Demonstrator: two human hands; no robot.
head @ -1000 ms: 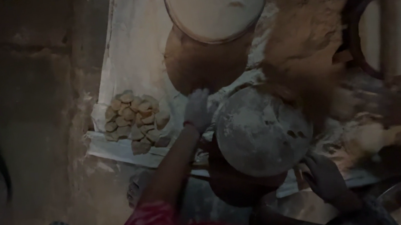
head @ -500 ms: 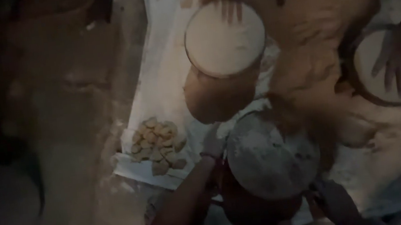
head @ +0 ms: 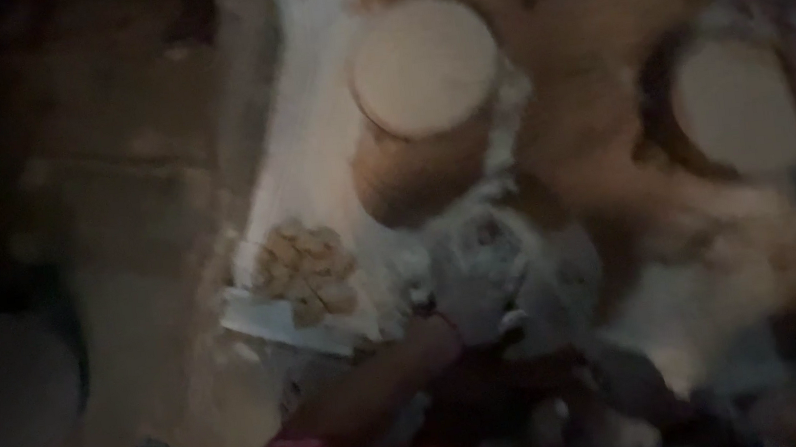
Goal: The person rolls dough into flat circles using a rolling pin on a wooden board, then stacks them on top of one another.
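Fingers of the left hand point(head: 466, 291), floury and blurred, seem spread flat on a pale dough round point(head: 499, 277), just below the round board point(head: 422, 63); grip unclear. It looks soft, thin, tearable; lifting it by the edge seems safest.

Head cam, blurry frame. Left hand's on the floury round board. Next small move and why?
Probably steady the hand and settle the round board flat before anything else. The left hand lies on its floury top, but the frame is smeared with motion. The pile of dough pieces sits just left on the white sheet, close enough to knock. The right hand is not clearly visible.
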